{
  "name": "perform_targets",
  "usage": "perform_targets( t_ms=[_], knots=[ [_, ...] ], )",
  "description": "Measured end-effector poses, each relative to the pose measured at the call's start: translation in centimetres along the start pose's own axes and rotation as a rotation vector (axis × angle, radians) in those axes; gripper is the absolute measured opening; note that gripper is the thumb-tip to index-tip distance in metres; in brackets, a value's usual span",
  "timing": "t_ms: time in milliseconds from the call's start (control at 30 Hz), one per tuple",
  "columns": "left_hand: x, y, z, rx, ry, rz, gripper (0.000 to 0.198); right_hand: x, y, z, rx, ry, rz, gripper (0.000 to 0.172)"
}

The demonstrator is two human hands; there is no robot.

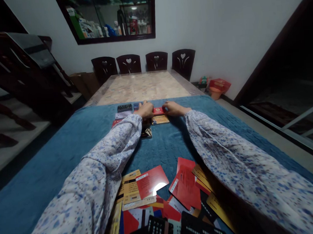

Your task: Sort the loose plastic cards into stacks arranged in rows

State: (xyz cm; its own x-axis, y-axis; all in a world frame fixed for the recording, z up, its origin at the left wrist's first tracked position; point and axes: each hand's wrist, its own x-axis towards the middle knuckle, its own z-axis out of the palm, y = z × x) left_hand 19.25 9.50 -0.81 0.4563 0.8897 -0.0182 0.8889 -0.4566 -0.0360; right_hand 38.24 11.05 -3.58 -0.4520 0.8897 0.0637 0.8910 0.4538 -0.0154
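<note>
A red card (158,111) lies on the blue cloth, in the top row of a block of laid-out cards. My left hand (145,110) has its closed fingers at the card's left edge. At the right edge, the curled fingers of my right hand (174,109) grip it. Directly below sits a yellow card (160,120). To the left are a dark card (124,107), a blue card (136,106), a silvery card (123,114) and a red one partly hidden by my left sleeve. A black card (147,133) with a pale diamond-like design shows below my left wrist.
Close to me, a loose heap holds red cards (186,187), gold cards (131,184) and black cards (200,229), overlapping at angles. The blue cloth (68,150) covers the near part of the long table (146,85). Several dark chairs (157,62) stand at its far end.
</note>
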Motion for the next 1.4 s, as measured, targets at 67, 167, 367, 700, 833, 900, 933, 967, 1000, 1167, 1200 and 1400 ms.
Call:
perform_targets(
  t_ms=[67,167,367,700,833,900,933,967,1000,1167,1200,1400],
  knots=[
    [0.2,-0.1,0.1,-0.010,-0.011,-0.002,0.027,0.1,-0.1,0.1,0.000,-0.004,0.009,0.034],
    [0.4,-0.1,0.3,-0.014,-0.030,0.005,0.027,0.3,-0.1,0.3,-0.004,-0.006,0.021,0.036],
    [0.9,-0.3,0.7,-0.019,-0.060,-0.002,0.026,0.3,0.1,0.7,0.000,-0.020,0.030,0.038],
    [1.3,-0.7,1.0,-0.046,-0.087,-0.014,0.031,0.5,0.7,1.0,0.024,-0.041,0.019,0.038],
    [1.3,-0.7,0.9,-0.043,-0.093,-0.006,0.031,0.3,0.8,1.0,0.036,-0.031,0.001,0.039],
    [1.3,-0.8,0.9,-0.038,-0.097,0.002,0.031,0.2,0.8,1.0,0.047,-0.022,-0.009,0.037],
    [1.2,-0.8,0.9,-0.037,-0.095,0.005,0.031,0.2,0.9,1.0,0.051,-0.019,-0.013,0.036],
    [1.2,-0.8,0.9,-0.041,-0.088,0.007,0.031,0.3,0.9,1.0,0.053,-0.015,-0.016,0.035],
    [1.1,-0.8,0.9,-0.048,-0.075,0.009,0.030,0.3,0.9,1.0,0.052,-0.013,-0.019,0.035],
    [0.3,-0.7,0.8,-0.073,0.043,0.019,0.030,0.3,0.9,1.0,0.042,-0.020,-0.005,0.034],
    [0.1,-0.7,0.7,-0.074,0.074,0.031,0.031,0.2,0.9,1.0,0.044,-0.014,-0.002,0.035],
    [-2.3,-0.3,-0.1,-0.105,0.196,0.108,0.032,-1.0,1.0,0.5,0.080,0.071,0.026,0.043]
  ],
)
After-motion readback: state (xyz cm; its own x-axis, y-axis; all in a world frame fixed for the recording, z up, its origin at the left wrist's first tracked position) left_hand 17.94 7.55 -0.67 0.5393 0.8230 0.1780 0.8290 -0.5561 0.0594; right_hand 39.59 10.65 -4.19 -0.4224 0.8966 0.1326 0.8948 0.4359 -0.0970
